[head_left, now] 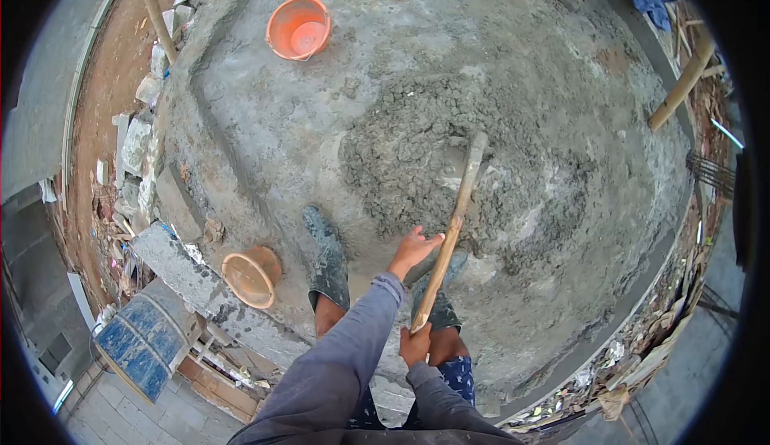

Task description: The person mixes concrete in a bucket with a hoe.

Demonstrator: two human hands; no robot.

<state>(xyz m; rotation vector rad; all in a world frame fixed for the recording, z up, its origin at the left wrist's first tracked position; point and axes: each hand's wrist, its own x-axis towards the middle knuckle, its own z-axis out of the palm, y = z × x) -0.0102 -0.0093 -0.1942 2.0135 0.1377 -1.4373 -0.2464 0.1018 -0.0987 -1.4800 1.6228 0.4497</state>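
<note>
The long-handled tool (457, 216) is gripped near its near end by the right hand (415, 345), with fingers wrapped around the wood. Ahead of that grip, the left hand (415, 250) is held with fingers spread beside the shaft; whether the shaft is touched cannot be told. Beyond both hands, the tool's far end is surrounded by lumpy grey mix (393, 160). Farther ahead and leftward, an orange bucket (285, 26) is seen; left of the grip, a tan bucket (267, 264).

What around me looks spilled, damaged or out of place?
Nothing clearly stands out. The tan bucket seems tilted, but the wide lens bends things, so I can't be sure. The grey mix lies heaped around the far end of the wooden handle, not obviously spilled, and smears on your boots suit messy work.
</note>
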